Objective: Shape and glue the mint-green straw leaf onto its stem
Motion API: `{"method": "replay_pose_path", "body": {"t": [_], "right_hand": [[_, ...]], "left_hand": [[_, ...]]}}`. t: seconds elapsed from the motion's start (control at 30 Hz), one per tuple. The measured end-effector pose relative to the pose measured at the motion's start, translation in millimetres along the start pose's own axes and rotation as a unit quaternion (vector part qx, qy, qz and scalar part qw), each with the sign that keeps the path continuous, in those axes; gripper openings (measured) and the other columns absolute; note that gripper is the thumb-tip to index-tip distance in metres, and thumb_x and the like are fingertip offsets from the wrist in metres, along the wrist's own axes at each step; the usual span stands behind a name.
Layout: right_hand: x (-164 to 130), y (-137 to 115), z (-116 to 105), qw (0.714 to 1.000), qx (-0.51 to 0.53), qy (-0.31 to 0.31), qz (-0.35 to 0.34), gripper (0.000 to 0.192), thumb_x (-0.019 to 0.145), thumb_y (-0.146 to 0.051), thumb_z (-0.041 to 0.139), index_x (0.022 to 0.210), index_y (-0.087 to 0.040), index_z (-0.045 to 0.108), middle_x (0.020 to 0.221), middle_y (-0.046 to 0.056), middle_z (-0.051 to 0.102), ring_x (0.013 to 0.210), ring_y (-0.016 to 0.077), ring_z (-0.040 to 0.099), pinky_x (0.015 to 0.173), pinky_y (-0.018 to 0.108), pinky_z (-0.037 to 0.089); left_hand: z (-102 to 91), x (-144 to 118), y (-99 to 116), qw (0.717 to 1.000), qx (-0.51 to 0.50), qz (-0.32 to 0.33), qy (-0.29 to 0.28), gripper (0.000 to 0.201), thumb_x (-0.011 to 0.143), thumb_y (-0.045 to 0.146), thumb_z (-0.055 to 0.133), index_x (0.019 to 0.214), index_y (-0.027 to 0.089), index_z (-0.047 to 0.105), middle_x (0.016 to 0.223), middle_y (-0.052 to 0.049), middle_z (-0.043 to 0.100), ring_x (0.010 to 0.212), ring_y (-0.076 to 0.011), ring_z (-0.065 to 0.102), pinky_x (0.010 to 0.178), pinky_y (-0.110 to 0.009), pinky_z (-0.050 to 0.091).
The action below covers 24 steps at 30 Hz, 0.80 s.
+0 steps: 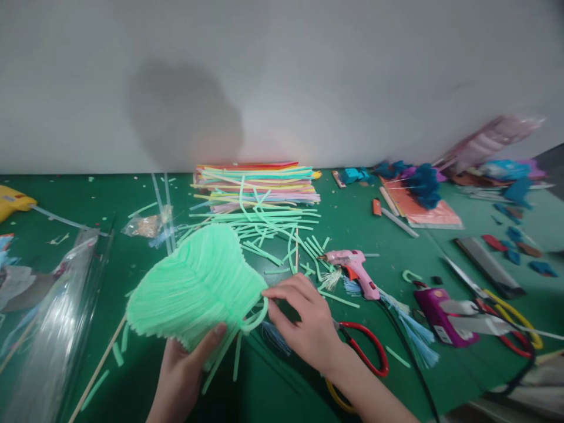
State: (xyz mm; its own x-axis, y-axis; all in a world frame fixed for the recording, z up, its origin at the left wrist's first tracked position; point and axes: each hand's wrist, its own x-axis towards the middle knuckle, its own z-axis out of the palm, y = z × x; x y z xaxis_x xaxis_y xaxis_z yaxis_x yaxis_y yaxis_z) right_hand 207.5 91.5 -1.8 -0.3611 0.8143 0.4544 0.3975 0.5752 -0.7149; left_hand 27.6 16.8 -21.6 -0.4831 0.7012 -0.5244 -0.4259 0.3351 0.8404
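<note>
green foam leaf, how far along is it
Done: the green foam leaf is already built up from many layered strips. In hand: the left hand holds its lower edge while the right hand pinches a curled strip at its side. Left: loose cut strips lie unused; the glue gun lies untouched.

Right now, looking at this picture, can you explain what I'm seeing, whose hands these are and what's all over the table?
The picture comes from a camera worn on a person's head, looking down at their own two bare hands. The left hand holds up a green fan-shaped piece made of many thin strips. The right hand pinches a curled green strip at its edge. On the green table lie loose green strips, a stack of coloured sheets, a pink glue gun and red-handled scissors.
</note>
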Motion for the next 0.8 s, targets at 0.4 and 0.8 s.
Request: {"method": "replay_pose_path", "body": {"t": [0.4, 0.8], "right_hand": [[-15, 2, -7, 0.998, 0.019, 0.005, -0.057, 0.032, 0.083, -0.002, 0.065, 0.109, -0.02, 0.067, 0.089, 0.007, 0.066, 0.082, 0.0182, 0.058, 0.073, 0.035, 0.052], [-13, 2, -1, 0.999, 0.009, -0.004, -0.036, 0.028, 0.086, -0.006, 0.064, 0.108, -0.022, 0.068, 0.088, 0.006, 0.066, 0.081, 0.0186, 0.057, 0.072, 0.035, 0.051]], "left_hand": [[-4.0, 2, -2, 0.999, 0.043, 0.012, -0.005, 0.051, 0.06, 0.037, 0.088, 0.104, 0.014, 0.074, 0.092, -0.009, 0.079, 0.091, -0.0294, 0.074, 0.079, -0.032, 0.06], [-2.6, 1, -1, 0.999, 0.044, 0.024, -0.009, 0.051, 0.059, 0.035, 0.088, 0.104, 0.015, 0.074, 0.09, -0.007, 0.079, 0.093, -0.0285, 0.073, 0.078, -0.028, 0.058]]}}
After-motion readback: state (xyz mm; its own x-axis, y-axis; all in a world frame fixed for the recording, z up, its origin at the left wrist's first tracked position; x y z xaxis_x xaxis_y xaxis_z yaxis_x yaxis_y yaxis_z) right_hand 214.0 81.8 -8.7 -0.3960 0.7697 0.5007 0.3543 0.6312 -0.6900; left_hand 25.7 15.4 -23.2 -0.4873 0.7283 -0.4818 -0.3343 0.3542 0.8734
